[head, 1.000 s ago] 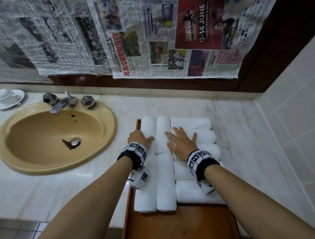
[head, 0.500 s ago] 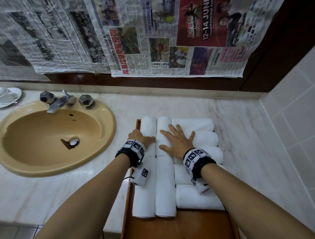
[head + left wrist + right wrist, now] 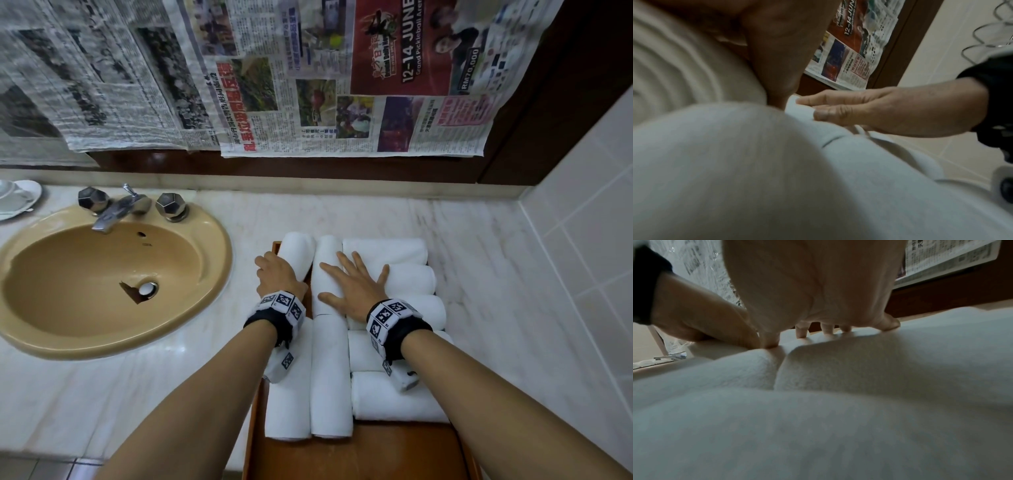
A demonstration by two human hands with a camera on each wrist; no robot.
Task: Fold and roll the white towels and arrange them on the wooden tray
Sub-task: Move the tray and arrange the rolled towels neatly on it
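Observation:
A wooden tray point(image 3: 359, 459) on the marble counter holds several rolled white towels. Two columns lie lengthwise on the left, and a stack of crosswise rolls point(image 3: 411, 274) fills the right. My left hand point(image 3: 275, 277) grips the far-left roll point(image 3: 298, 250) from its outer side. The left wrist view shows that roll's spiral end point(image 3: 674, 73) beside my thumb point(image 3: 777, 56). My right hand point(image 3: 358, 286) lies flat with fingers spread, thumb on the second-column roll point(image 3: 329, 260) and fingers on the crosswise rolls. The right wrist view shows the fingertips point(image 3: 801, 332) pressing the towels point(image 3: 838, 402).
A tan sink point(image 3: 102, 274) with a chrome tap point(image 3: 116, 209) sits left of the tray. A white cup and saucer point(image 3: 17, 202) stand at the far left. Newspaper point(image 3: 308, 85) covers the back wall. A tiled wall point(image 3: 589, 257) borders the counter on the right.
My right hand has slid slightly left onto the second-column roll. The far-left roll in my left hand has parted a little from its neighbour.

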